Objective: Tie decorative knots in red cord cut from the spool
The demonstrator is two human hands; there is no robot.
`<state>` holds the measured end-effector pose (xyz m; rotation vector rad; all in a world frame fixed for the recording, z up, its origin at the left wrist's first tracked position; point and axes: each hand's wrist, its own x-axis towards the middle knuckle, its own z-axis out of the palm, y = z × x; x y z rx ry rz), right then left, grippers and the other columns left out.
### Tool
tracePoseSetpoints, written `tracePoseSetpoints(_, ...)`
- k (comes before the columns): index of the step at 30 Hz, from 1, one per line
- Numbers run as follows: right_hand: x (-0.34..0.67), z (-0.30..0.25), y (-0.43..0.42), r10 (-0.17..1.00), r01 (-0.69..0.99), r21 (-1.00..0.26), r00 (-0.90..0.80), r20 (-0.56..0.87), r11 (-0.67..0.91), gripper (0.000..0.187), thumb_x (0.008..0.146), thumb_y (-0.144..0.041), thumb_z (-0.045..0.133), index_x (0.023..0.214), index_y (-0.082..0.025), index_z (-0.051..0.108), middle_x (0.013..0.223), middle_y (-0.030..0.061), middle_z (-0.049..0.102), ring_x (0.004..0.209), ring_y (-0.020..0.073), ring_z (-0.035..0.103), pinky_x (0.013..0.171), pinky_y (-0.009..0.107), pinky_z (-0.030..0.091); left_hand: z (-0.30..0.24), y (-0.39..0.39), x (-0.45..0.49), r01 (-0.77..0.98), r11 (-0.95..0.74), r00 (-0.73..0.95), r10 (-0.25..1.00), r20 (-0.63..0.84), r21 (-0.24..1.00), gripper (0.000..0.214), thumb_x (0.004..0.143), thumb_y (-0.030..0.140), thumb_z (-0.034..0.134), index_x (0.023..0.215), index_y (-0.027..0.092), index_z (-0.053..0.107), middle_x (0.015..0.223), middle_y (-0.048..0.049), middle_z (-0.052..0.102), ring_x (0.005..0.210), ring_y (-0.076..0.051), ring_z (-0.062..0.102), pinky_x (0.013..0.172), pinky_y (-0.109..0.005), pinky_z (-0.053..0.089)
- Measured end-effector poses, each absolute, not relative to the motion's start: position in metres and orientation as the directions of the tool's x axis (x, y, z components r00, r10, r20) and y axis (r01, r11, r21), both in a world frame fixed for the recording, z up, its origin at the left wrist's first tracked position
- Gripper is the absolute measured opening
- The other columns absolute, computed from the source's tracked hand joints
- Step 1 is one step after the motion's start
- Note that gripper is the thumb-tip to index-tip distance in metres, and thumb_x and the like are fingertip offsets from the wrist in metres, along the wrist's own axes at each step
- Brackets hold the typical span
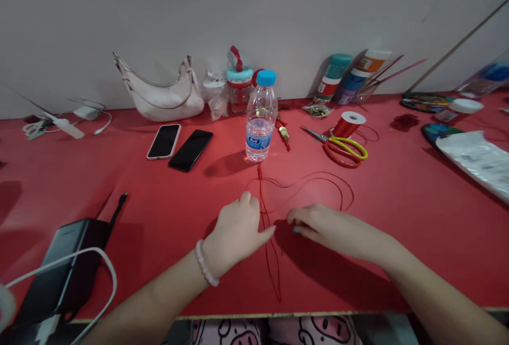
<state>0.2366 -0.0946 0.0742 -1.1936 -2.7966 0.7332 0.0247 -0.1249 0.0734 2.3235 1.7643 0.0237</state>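
A thin red cord (277,265) with a knotted section (260,171) at its top runs down the table from the base of a water bottle (260,117). Its loose strands loop out to the right. My left hand (234,231), with a pale bead bracelet (204,264) at the wrist, rests over the left side of the cord. Its fingers are curled where a strand runs in under them, and the thumb points right across the cord. To the right, my right hand (326,226) has its fingers drawn together near the thumb; what lies between them is hidden.
Scissors (344,150) and a red thread spool (348,124) lie back right. Two phones (164,141) and a white handbag (167,102) are back left. A black power bank (63,260) with a white cable sits front left. Paint bottles (334,77) lean against the wall.
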Motion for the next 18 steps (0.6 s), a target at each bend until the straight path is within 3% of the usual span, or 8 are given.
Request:
tracePoseSetpoints(5,0.224,0.085,-0.088,0.697,0.698,-0.438,-0.689,-0.197,0.566,0.018,0.081,-0.010,0.045,0.082,-0.021,0.058,0.074,0.0019,0.064,0.066,0.0145,0.059,0.054,0.022,0.035,0.074,-0.132,0.037,0.974,-0.188,0.211,0.958,-0.196,0.129,0.039,0.077,0.046,0.059,0.094,0.011,0.054,0.093,-0.0122,0.052,0.074,-0.026,0.060,0.055,-0.035,0.049)
tracePoseSetpoints(11,0.218,0.090,-0.084,0.745,0.695,-0.465,-0.659,-0.105,0.549,0.016,0.076,-0.008,0.045,0.074,-0.020,0.056,0.063,-0.0013,0.058,0.054,0.0103,0.050,0.050,0.021,0.028,0.070,-0.134,0.037,0.980,-0.170,0.185,0.969,-0.161,0.101,0.035,0.078,0.042,0.057,0.094,0.012,0.053,0.092,-0.0125,0.053,0.074,-0.025,0.061,0.058,-0.034,0.051)
tracePoseSetpoints(18,0.226,0.075,-0.081,0.743,0.625,-0.559,-0.668,-0.023,0.544,0.019,0.071,-0.007,0.044,0.078,-0.019,0.057,0.061,-0.0027,0.056,0.052,0.0091,0.046,0.053,0.021,0.031,0.077,-0.139,0.040,0.984,-0.159,0.172,0.963,-0.209,0.082,0.020,0.083,0.027,0.048,0.087,0.010,0.058,0.081,-0.0132,0.060,0.070,-0.027,0.064,0.058,-0.038,0.053)
